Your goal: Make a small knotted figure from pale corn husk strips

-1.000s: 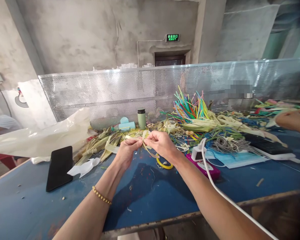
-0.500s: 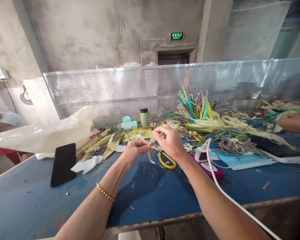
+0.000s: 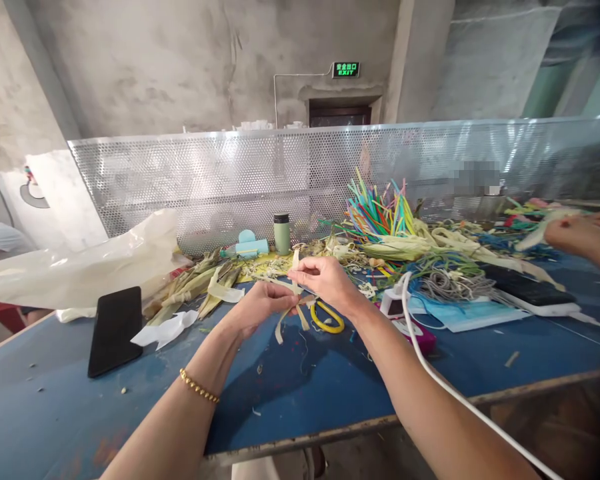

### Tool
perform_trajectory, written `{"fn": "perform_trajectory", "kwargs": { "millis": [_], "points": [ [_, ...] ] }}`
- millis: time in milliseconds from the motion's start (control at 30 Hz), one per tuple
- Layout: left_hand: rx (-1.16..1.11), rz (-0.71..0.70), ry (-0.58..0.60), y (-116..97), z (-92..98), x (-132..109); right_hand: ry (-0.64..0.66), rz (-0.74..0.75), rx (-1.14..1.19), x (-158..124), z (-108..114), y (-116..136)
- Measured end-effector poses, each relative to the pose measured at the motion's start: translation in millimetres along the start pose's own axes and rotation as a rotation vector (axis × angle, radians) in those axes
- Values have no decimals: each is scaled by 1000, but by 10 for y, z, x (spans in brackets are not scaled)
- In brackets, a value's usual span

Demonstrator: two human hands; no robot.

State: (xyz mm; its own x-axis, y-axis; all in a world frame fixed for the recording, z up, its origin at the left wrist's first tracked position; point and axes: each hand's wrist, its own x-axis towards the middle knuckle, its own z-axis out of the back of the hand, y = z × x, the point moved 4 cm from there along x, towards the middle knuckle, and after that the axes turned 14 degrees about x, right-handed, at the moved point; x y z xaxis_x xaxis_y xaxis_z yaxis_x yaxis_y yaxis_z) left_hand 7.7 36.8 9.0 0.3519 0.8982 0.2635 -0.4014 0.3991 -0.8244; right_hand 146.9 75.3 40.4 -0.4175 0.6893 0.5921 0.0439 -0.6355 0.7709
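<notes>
Close together above the blue table, both hands hold pale strips that look like corn husk (image 3: 296, 261). My left hand (image 3: 263, 308) is closed in a pinch where the strips meet, with several loose ends dangling below its fingertips. My right hand (image 3: 330, 283) pinches a strip that stands upright above its thumb and forefinger. A yellow loop (image 3: 338, 327), perhaps a scissors handle, lies just beneath the right wrist. Left of my hands, dry husks (image 3: 193, 290) lie in a heap. How the strips cross is partly hidden by my fingers.
On the left lie a black phone (image 3: 115, 333), white scraps (image 3: 165, 330) and a plastic bag (image 3: 100, 267). Behind stand a green bottle (image 3: 281, 237) and colourful stems (image 3: 377, 210). A white cable (image 3: 430, 367) runs beside my right forearm. A co-worker's hands (image 3: 575, 237) work at right.
My right hand has turned, and its strip now points upward. The loose ends hang farther to the left below my left hand. The view has shifted slightly right.
</notes>
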Motion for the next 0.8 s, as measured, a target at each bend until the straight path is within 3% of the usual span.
{"fn": "perform_trajectory", "kwargs": {
  "millis": [133,267,600,800],
  "points": [
    [1,91,22,27,-27,-7,0,123,-27,-22,-46,73],
    [-122,165,-49,85,7,8,57,250,-79,-78,-138,156],
    [-507,240,-107,184,149,45,33,507,-271,-138,-151,287],
    [-643,208,-104,141,177,47,28,569,-298,-134,-161,249]
  ]
}}
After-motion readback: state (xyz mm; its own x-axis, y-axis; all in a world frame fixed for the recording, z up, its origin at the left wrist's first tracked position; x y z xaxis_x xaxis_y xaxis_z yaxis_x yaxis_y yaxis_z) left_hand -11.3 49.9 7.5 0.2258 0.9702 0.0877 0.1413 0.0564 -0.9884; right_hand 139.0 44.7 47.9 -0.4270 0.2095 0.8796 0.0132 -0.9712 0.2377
